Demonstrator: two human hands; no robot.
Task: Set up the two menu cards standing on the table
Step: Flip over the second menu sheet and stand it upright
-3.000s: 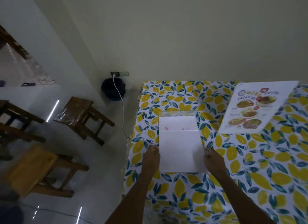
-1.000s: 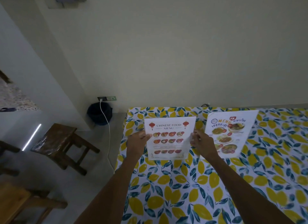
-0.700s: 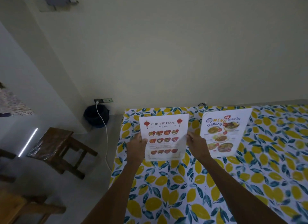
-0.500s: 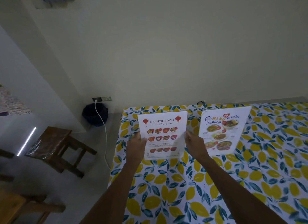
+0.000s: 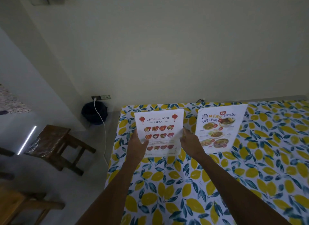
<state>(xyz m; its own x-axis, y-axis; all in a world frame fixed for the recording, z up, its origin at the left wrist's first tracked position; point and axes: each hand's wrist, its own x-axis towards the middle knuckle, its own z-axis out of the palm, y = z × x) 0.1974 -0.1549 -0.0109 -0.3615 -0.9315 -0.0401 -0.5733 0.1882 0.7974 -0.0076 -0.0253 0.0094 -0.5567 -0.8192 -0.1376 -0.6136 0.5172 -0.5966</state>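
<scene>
White and printed with red lanterns and rows of small dishes, the Chinese food menu card (image 5: 159,132) is held upright at the centre of the frame, its long axis vertical, its printed face turned toward the camera and its heading at the top. Its lower edge is set at or just above the yellow lemon-and-leaf patterned tablecloth (image 5: 184,191); contact cannot be told. The card's left edge is pinched by the left hand (image 5: 138,145), thumb laid over the front. The right edge is met by the right hand (image 5: 189,142), fingers curled at the card's side; how firmly it is gripped cannot be told. Just beside it, to the right of centre, a second white menu card with Thai lettering and food photographs (image 5: 219,128) is seen standing unheld, long axis also vertical, leaning slightly rightward, face toward the camera. A dark wooden stool (image 5: 55,144) is seen at the left.
</scene>
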